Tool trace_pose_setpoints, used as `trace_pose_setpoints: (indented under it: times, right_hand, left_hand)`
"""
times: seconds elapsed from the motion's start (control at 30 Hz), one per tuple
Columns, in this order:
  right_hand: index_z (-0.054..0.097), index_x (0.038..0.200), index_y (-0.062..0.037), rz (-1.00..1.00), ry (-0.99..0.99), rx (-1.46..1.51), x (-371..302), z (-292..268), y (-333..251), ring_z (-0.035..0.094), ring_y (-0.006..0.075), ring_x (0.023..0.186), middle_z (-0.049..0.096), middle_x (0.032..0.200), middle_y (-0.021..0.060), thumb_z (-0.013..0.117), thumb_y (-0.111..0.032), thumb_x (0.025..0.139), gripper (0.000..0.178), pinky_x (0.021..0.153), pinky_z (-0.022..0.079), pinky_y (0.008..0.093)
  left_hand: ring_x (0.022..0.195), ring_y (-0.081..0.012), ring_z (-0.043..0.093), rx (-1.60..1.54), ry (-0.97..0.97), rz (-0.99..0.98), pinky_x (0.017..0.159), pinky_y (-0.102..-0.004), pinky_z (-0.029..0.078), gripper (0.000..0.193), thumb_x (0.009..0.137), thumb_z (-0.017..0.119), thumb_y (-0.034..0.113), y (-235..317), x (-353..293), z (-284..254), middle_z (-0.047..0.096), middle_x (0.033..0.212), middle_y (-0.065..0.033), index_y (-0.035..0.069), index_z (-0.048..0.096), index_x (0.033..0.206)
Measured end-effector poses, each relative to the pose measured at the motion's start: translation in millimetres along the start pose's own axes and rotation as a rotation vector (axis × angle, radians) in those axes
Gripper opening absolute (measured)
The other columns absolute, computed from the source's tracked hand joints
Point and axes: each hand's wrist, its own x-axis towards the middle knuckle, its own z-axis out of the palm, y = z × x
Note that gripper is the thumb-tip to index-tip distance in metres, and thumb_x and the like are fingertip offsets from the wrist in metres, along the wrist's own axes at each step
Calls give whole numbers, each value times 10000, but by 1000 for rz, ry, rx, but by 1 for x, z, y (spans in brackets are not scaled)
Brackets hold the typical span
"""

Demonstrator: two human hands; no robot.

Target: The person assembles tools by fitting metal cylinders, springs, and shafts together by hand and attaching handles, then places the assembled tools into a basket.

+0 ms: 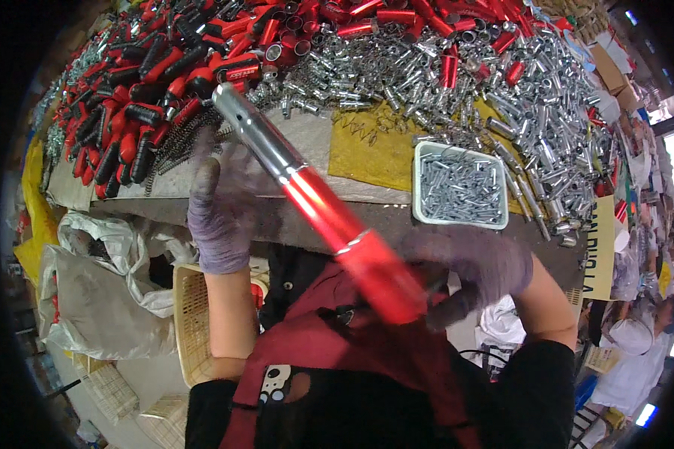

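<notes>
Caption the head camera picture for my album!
Red-and-silver tube between gloved left hand and gloved right hand, near heaped metal parts.

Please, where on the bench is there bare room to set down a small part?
Grey sheet: bare between the dark springs and the yellow sheet, partly hidden behind the red-and-silver tube. Yellow sheet: bare just left of the white tray, below the loose wire coils. Crowded: the left with red-and-black handles, the right with metal parts.

Red and silver tube (320,198), tilted diagonally
</notes>
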Motion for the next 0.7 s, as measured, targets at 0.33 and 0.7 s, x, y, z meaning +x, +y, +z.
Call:
trace_pose_setpoints:
  times: [0.33, 0.7]
  right_hand:
    - [618, 1038, -71, 976, 480, -1293, 54, -181, 134, 589, 346, 1002, 610, 1084, 171, 538, -281, 815, 317, 870, 462, 392]
    - [530, 1118, 0, 1067, 283, -1076, 72, -176, 154, 579, 377, 1009, 593, 1077, 250, 590, -323, 721, 515, 888, 439, 412]
  left_hand:
    - [598, -202, 601, 785, -304, -288, 544, -323, 476, 398, 749, 708, 343, -63, -31, 28, 587, 682, -62, 59, 563, 986]
    - [802, -276, 633, 1124, -599, -377, 718, -346, 479, 436, 742, 694, 405, -96, -27, 10, 644, 849, -124, 73, 616, 1014]
